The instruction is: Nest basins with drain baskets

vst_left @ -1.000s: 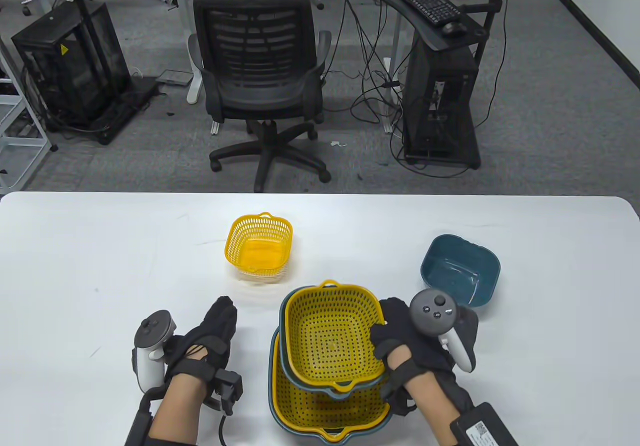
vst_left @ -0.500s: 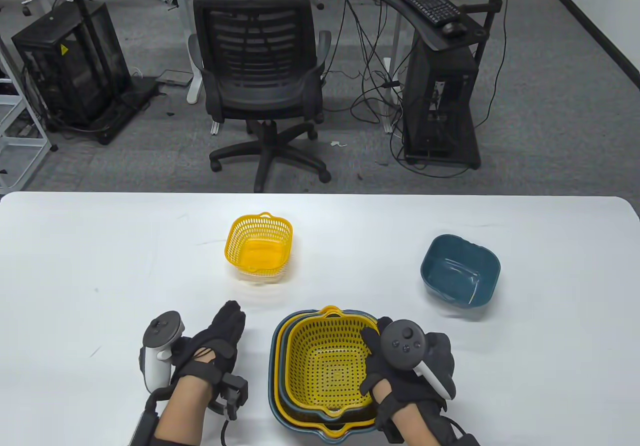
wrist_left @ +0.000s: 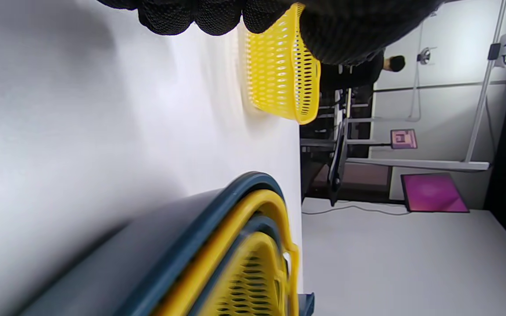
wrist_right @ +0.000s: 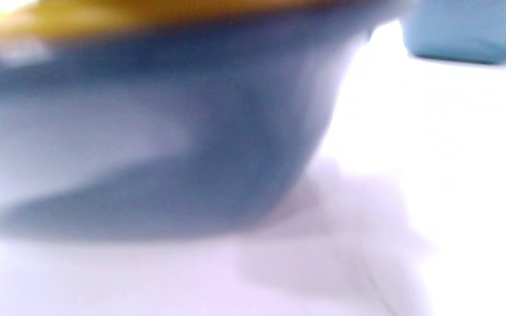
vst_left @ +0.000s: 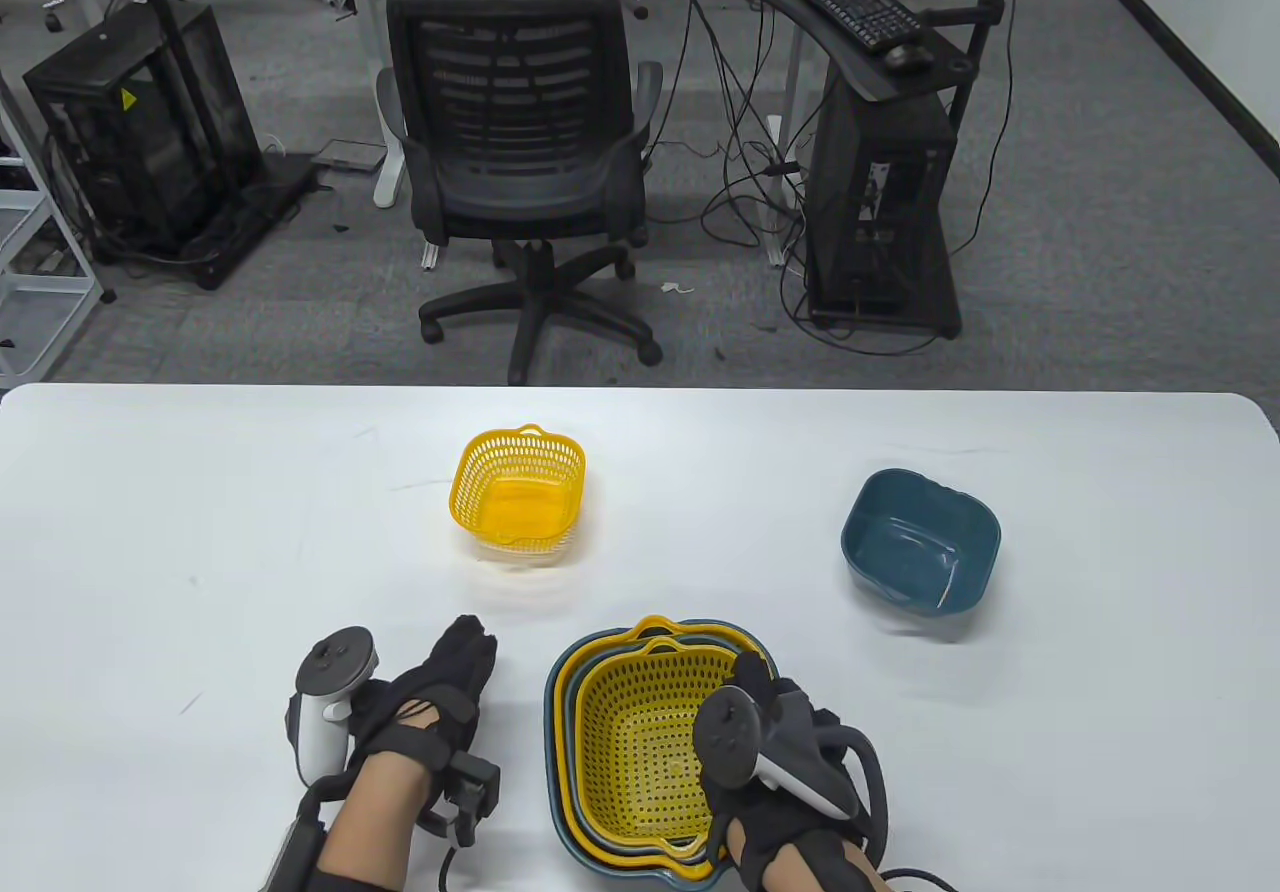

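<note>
A nested stack stands at the table's front middle: a large blue basin (vst_left: 553, 732) with a yellow drain basket (vst_left: 566, 667), and inside it a medium blue basin with a yellow basket (vst_left: 640, 742). My right hand (vst_left: 750, 680) grips the right rim of the medium pair, thumb side over the basket. The stack's blue wall (wrist_right: 147, 131) fills the blurred right wrist view. My left hand (vst_left: 465, 647) lies flat and empty on the table left of the stack. A small yellow basket (vst_left: 518, 492) and a small blue basin (vst_left: 920, 542) stand apart farther back.
The white table (vst_left: 200, 532) stretches wide to the left and right. The small yellow basket (wrist_left: 279, 74) and the stack's rim (wrist_left: 235, 210) show in the left wrist view. An office chair (vst_left: 520, 162) stands beyond the table's far edge.
My right hand has lowered the medium basin with its basket from a tilted perch down into the large basket, and drawn toward the front edge. The left hand has barely shifted.
</note>
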{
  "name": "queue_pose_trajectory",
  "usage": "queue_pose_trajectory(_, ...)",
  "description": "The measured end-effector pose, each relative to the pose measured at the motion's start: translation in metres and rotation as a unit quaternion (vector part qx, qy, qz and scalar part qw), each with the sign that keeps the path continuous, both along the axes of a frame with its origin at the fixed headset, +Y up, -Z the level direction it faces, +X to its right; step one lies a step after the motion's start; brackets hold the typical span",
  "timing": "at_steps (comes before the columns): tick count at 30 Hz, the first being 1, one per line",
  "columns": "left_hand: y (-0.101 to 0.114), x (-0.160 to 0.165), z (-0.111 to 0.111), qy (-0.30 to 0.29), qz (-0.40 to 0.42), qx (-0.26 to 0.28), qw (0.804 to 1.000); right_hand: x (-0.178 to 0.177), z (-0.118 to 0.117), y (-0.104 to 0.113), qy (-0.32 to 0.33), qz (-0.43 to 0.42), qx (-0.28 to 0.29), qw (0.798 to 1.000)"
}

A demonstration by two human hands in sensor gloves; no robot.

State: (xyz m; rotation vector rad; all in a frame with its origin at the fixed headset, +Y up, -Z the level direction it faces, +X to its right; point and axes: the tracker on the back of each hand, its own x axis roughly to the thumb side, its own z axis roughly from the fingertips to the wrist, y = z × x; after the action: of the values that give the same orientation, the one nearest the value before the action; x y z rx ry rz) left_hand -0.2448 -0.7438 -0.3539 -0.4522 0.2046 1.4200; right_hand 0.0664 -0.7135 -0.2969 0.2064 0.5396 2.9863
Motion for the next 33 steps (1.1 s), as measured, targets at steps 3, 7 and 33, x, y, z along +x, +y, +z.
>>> queue_pose_trajectory(3, -0.006, -0.002, -0.003, 0.010, -0.010, -0.011, 1.000, 0.000, -0.002, -0.005, -0.013, -0.026, -0.003, 1.000)
queue_pose_trajectory(7, -0.001, -0.007, -0.010, 0.015, -0.012, -0.010, 1.000, 0.017, 0.004, 0.011, 0.000, -0.082, -0.005, 0.997)
queue_pose_trajectory(33, 0.011, -0.037, -0.208, 0.099, -0.141, -0.124, 0.977, 0.117, 0.013, 0.018, 0.015, -0.307, 0.064, 0.950)
